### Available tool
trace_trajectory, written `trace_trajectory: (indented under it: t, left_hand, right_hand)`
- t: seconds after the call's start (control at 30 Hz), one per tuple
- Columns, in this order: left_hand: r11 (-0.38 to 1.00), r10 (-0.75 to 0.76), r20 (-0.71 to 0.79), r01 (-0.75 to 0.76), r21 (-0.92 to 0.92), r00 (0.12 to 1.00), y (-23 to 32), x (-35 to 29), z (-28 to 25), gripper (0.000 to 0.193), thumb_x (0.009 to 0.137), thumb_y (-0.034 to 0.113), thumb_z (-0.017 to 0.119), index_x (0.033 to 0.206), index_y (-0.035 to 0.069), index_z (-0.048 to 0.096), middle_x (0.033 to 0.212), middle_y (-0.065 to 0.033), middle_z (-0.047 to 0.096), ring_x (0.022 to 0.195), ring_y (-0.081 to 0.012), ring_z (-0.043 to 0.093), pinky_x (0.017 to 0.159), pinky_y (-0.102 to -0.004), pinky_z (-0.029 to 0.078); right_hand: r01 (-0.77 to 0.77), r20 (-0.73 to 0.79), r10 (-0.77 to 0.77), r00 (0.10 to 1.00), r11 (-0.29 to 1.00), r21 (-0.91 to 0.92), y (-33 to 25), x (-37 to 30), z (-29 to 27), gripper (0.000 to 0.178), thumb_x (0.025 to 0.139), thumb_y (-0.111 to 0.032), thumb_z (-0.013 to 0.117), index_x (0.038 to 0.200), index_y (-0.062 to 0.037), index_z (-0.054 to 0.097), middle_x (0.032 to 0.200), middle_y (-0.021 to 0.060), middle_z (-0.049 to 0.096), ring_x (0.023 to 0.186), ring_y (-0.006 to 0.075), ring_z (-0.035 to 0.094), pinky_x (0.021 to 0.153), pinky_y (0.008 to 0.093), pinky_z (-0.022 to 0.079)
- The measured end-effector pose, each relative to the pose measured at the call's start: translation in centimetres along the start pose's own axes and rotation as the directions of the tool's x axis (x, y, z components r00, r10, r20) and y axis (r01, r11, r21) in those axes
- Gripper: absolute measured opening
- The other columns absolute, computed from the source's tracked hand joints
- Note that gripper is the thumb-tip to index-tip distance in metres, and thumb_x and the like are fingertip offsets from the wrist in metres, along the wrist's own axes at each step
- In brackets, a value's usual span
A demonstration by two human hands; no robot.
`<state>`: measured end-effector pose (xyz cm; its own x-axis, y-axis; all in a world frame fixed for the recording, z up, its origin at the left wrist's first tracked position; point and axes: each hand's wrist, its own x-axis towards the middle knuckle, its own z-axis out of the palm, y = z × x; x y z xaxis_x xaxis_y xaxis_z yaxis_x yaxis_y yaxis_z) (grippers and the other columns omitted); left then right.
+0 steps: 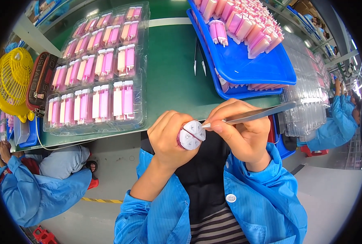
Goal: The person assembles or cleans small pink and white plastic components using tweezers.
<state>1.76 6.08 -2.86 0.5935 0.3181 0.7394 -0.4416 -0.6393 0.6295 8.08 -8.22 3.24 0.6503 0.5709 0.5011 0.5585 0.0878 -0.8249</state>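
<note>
In front of my body, my left hand (164, 136) is closed around a cluster of pink tubes with white wedge-shaped end caps (192, 136). The caps face up and together make a round end with small marks or holes in it. My right hand (246, 136) pinches a pair of grey metal tweezers (262, 113), held slantwise with the handle end out to the right. Their pale tip meets the edge of the white caps, or lies just beside it. Most of the tubes' length is hidden inside my left fist.
A clear plastic tray (89, 129) of pink and cream tube pieces stands left on the green table (172, 77). Blue trays (254, 75) with more pieces are stacked at right. White-tipped tweezers (195, 65) lie between. A yellow fan (12, 81), pouch (40, 83) and clear trays (305, 97) flank these.
</note>
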Motion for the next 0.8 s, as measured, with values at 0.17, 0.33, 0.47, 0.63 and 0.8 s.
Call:
trace_trajectory:
  t: [0.17, 0.33, 0.47, 0.63, 0.8]
  left_hand:
    - [1.0, -0.016, 0.032, 0.016, 0.015, 0.999, -0.1, -0.2, -0.2, 0.027, 0.06, 0.006, 0.081, 0.076, 0.004, 0.059, 0.064, -0.0073, 0.056, 0.054, -0.0217, 0.056, 0.05, -0.0293, 0.042]
    - [0.998, -0.052, 0.009, 0.052, -0.026, 0.999, -0.3, -0.6, 0.2, 0.028, 0.061, 0.007, 0.082, 0.077, 0.004, 0.058, 0.064, -0.0067, 0.056, 0.055, -0.02, 0.056, 0.05, -0.0283, 0.041]
    - [0.987, -0.14, -0.04, 0.137, -0.08, 0.989, 0.1, -0.7, 0.3, 0.026, 0.059, 0.002, 0.079, 0.076, 0.005, 0.059, 0.064, -0.007, 0.057, 0.055, -0.0234, 0.057, 0.048, -0.0317, 0.042]
    - [0.998, -0.064, -0.135, 0.061, -0.024, 0.989, 0.5, -0.2, 0.4, 0.024, 0.063, -0.001, 0.078, 0.077, 0.003, 0.059, 0.065, -0.0082, 0.056, 0.055, -0.0241, 0.056, 0.048, -0.032, 0.042]
    - [0.997, 0.039, -0.172, -0.026, 0.078, 0.984, 0.0, -0.4, 0.3, 0.022, 0.067, -0.004, 0.077, 0.079, 0.002, 0.06, 0.066, -0.008, 0.057, 0.055, -0.0217, 0.055, 0.051, -0.0295, 0.042]
  right_hand:
    - [0.04, 0.096, -0.028, 0.995, 0.992, -0.123, -0.7, 0.6, -0.2, 0.005, 0.081, 0.001, 0.071, 0.082, 0.0034, 0.067, 0.076, 0.01, 0.066, 0.063, 0.0195, 0.06, 0.054, 0.0285, 0.046]
    - [0.019, 0.06, -0.014, 0.998, 0.996, -0.092, -0.6, 0.4, 0.1, 0.005, 0.08, 0.002, 0.07, 0.084, 0.0028, 0.067, 0.075, 0.0112, 0.065, 0.063, 0.0181, 0.059, 0.054, 0.0272, 0.045]
    - [0.063, 0.083, -0.054, 0.995, 0.992, -0.105, 0.0, 0.2, 0.3, 0.006, 0.081, 0.003, 0.07, 0.087, 0.0028, 0.067, 0.078, 0.0106, 0.066, 0.067, 0.0155, 0.06, 0.055, 0.0268, 0.045]
    - [-0.051, -0.174, 0.13, 0.976, 0.916, 0.397, 0.5, -1.5, 1.3, 0.011, 0.091, -0.002, 0.063, 0.098, 0.0066, 0.062, 0.091, 0.0134, 0.065, 0.082, 0.016, 0.064, 0.07, 0.028, 0.052]
    - [-0.031, -0.184, 0.097, 0.978, 0.943, 0.331, 0.4, -2.3, 2.0, 0.011, 0.091, 0.0, 0.062, 0.099, 0.0074, 0.062, 0.094, 0.0165, 0.066, 0.086, 0.0181, 0.064, 0.075, 0.0286, 0.052]
